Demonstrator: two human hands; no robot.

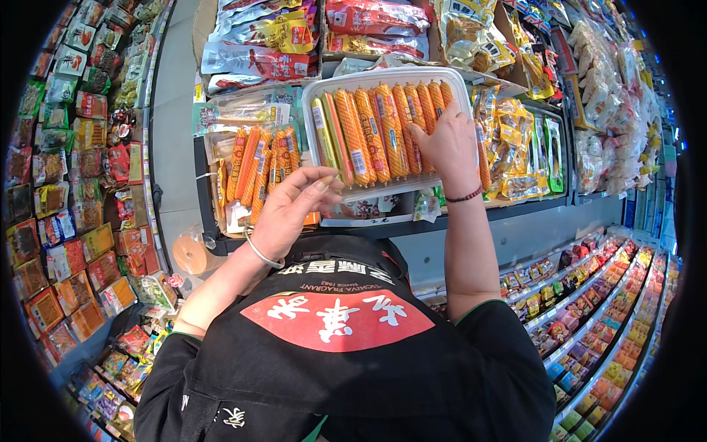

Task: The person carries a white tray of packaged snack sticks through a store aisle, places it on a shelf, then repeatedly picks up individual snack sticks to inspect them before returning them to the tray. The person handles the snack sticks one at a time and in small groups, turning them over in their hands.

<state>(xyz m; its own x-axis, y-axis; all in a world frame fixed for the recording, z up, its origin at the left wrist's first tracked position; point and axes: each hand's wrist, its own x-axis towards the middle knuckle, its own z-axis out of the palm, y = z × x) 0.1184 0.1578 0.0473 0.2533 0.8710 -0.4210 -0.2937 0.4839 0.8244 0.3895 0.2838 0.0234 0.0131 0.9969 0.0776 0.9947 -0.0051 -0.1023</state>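
Note:
A white plastic tray (310, 140) stands in front of me, holding a row of orange-wrapped sausages (372, 136). At the row's left end lie a yellow-green wrapped sausage (324, 136) and a reddish one. My right hand (451, 147), with a dark red beaded bracelet, rests over the right part of the row. Its thumb is spread to the left across the wrappers, while its other fingertips are partly hidden. By the tray's lower left corner is my left hand (291, 202), wearing a pale bangle. Its fingers are loosely bent and apart, and nothing shows in them.
More orange sausages (254, 166) lie in a box left of the tray. Red snack packets (379, 18) fill boxes behind it, and yellow packets (508, 147) lie to its right. A brown roll (193, 254) stands at the left. Packed shelves (74, 191) line both sides.

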